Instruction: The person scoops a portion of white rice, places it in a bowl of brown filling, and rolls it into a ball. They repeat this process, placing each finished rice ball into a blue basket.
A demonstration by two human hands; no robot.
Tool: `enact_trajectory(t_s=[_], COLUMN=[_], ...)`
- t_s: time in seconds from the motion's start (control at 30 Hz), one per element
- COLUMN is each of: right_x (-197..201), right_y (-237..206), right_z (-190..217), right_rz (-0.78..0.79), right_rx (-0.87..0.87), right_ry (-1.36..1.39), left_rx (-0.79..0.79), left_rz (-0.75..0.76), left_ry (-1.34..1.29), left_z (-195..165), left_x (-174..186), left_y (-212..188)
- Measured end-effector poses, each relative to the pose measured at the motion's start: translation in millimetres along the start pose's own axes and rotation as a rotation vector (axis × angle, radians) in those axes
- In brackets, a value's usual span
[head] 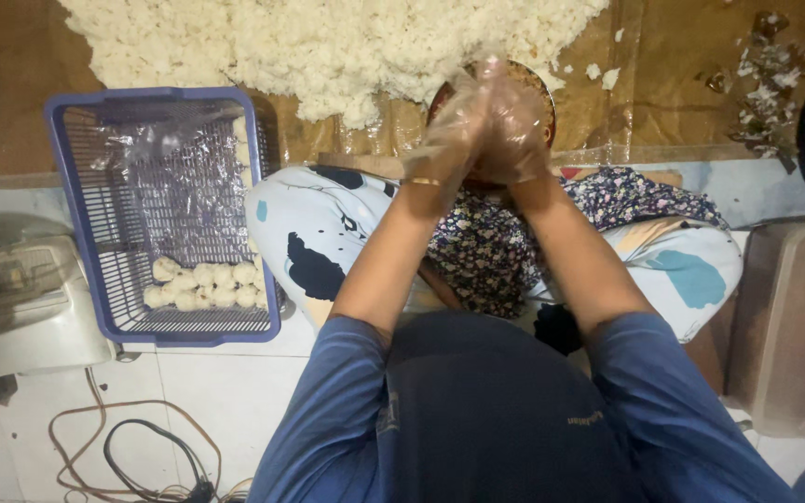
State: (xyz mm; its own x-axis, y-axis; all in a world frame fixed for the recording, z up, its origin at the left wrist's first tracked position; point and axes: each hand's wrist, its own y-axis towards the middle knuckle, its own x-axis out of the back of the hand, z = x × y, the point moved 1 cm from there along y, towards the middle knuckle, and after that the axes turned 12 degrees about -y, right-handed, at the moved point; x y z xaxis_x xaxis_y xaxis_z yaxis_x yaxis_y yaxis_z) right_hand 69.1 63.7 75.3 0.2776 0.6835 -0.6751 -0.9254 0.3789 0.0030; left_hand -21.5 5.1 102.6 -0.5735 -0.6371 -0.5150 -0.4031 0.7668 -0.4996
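head view, left hand: the left hand [454, 140] wears a thin clear plastic glove and is pressed palm to palm against the other, fingers closed and pointing away from the body

head view, right hand: the right hand [519, 135], gloved the same way, is folded over its partner; whatever sits between the palms is hidden, so I cannot tell what they hold

head view, cooked rice: the heap of white cooked rice [347, 47] lies on a brown sheet [682, 84], just beyond the fingertips and spreading off toward the left hand's side; its long axis runs across the body, side to side

head view, bowl: a dark round bowl [538, 84] sits directly under and just past the joined hands, mostly covered by them

head view, basket: the blue plastic basket [67, 186], lined with clear film, stands well out to the left of the left hand, with the person's knee between, its long side running toward and away from the body

head view, rice balls: a short row of pale rice balls [202, 284] lies at the basket's near end, back toward the body from the hands

head view, nearer hand: the left hand is the nearer one to the basket; both are about equally near the heap

head view, scraps: dried scraps [761, 84] lie well off beyond the right hand
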Motion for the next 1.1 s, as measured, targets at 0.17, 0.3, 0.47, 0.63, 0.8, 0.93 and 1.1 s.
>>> enact_trajectory(t_s=[0.17, 0.3, 0.47, 0.63, 0.8, 0.93, 1.1], right_x=[33, 13, -21, -52, -65, -53, -39], right_y=[-10, -1, 2, -11, -16, -17, -14], right_z=[4, -2, 23, 53, 69, 66, 56], right_rz=[-0.607, -0.381, -0.197, -0.054, -0.122, -0.010, -0.074], right_rx=[-0.005, 0.100, 0.563, 0.573, 0.746, 0.835, 0.679], right_ry=[-1.135, -0.620, -1.093, -1.199, -1.628, -1.640, -1.824], left_rx=[0.028, -0.140, -0.338, -0.259, -0.031, 0.041, -0.207], left_rz=[-0.003, -0.232, -0.157, -0.074, -0.292, -0.323, -0.173], left_ry=[0.102, 0.370, 0.245, 0.012, -0.112, -0.212, 0.016], left_z=[1, 13, 29, 42, 43, 47, 45], left_x=[-1, 6, 20, 32, 31, 33, 28], left_y=[-17, -6, 19, 30, 46, 48, 42])
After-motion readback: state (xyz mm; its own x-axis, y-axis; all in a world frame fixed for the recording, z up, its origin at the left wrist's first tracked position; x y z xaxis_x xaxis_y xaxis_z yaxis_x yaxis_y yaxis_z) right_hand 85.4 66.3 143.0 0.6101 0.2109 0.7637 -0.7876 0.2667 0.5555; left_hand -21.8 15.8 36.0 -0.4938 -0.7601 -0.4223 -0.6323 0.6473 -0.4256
